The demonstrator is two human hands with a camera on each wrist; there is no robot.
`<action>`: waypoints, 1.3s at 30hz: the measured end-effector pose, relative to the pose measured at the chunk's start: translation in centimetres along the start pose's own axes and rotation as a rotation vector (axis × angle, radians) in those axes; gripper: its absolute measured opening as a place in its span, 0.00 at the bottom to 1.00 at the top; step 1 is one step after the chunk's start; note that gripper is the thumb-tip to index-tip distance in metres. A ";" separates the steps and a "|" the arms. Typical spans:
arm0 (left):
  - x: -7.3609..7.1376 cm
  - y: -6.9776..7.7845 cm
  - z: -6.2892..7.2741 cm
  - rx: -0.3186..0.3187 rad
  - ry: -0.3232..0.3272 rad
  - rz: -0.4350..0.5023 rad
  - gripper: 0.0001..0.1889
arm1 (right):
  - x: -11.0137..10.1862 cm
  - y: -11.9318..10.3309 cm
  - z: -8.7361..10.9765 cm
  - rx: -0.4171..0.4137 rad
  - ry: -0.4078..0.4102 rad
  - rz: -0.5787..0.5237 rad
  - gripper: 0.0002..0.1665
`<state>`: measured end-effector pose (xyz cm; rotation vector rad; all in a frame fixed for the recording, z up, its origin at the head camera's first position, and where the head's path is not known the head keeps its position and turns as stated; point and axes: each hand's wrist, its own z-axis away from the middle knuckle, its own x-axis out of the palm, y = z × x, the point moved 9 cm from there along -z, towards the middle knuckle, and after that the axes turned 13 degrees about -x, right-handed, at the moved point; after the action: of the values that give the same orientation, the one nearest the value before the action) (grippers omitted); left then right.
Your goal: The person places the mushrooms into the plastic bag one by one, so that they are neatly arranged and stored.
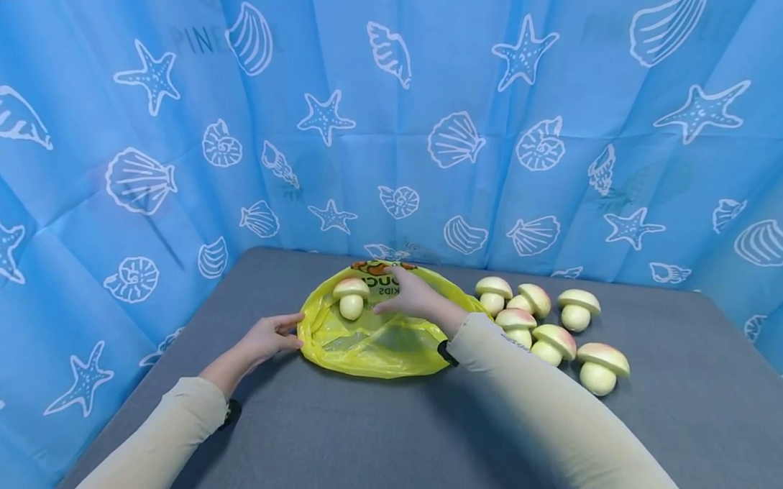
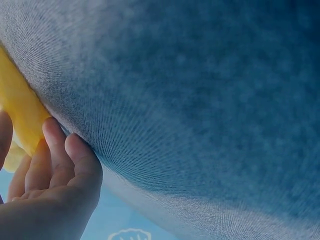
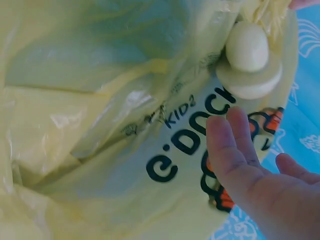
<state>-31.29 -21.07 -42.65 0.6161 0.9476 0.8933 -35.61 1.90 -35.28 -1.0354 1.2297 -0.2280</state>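
A yellow plastic bag [image 1: 383,367] lies on the table with its mouth spread wide and dark printing on its inner far side. One toy mushroom [image 1: 351,300], pale with a pinkish cap, sits inside toward the left; the right wrist view shows the same mushroom [image 3: 247,47] against the film. My left hand [image 1: 268,342] is at the bag's left rim, its relaxed fingers [image 2: 60,155] touching the yellow film. Over the bag's far side, to the right of that mushroom, my right hand [image 1: 416,297] reaches with fingers spread and nothing held.
Several more toy mushrooms [image 1: 578,310] stand grouped on the grey table [image 1: 294,435] just right of the bag, partly behind the right forearm. A blue curtain [image 1: 388,144] with white shells and starfish hangs along the table's back and sides.
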 end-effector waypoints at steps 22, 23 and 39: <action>0.0 -0.3 -0.4 -0.007 0.008 -0.017 0.32 | -4.4 0.3 5.7 -0.050 0.024 -0.029 0.49; 0.0 -0.3 -0.3 -0.005 0.008 -0.017 0.32 | -4.5 0.4 5.9 -0.056 0.027 -0.031 0.49; -0.2 -0.1 -0.2 0.002 -0.003 -0.021 0.33 | -6.8 0.9 8.5 -0.126 0.069 -0.020 0.47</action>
<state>-31.49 -21.27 -42.80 0.6078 0.9506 0.8733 -31.24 11.24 -31.74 -1.1572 1.3099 -0.2048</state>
